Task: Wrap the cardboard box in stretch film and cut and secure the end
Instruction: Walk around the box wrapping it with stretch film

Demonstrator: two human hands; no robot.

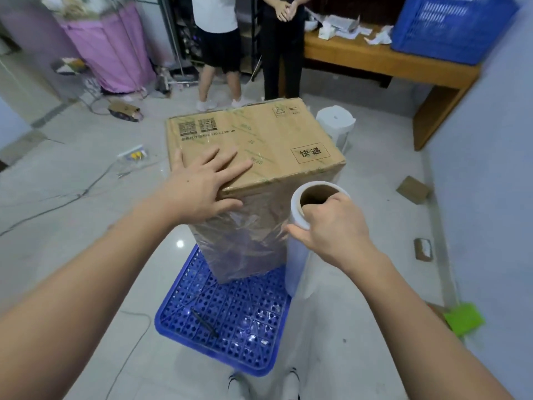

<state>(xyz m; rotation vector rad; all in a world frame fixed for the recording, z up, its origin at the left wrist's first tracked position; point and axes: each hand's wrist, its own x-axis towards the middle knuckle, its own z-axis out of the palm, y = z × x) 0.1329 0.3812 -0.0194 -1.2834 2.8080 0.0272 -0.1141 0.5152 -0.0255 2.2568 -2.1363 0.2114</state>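
Note:
A tall cardboard box (268, 140) stands upright on an upturned blue crate (225, 327). Clear stretch film (245, 241) covers its near side, wrinkled and shiny. My left hand (202, 183) presses flat on the box's top near corner, fingers spread and thumb down over the edge. My right hand (331, 226) grips the top of the upright stretch film roll (297, 255), thumb hooked into its cardboard core, just right of the box's near right edge. A black cutter (204, 321) lies on the crate in front of the box.
Two people (248, 47) stand close behind the box. A white cylindrical appliance (336, 125) sits behind its right side. A wooden bench (389, 62) with a blue crate (450, 24) is at the back right. Cables (72, 194) and small boxes lie on the tiled floor.

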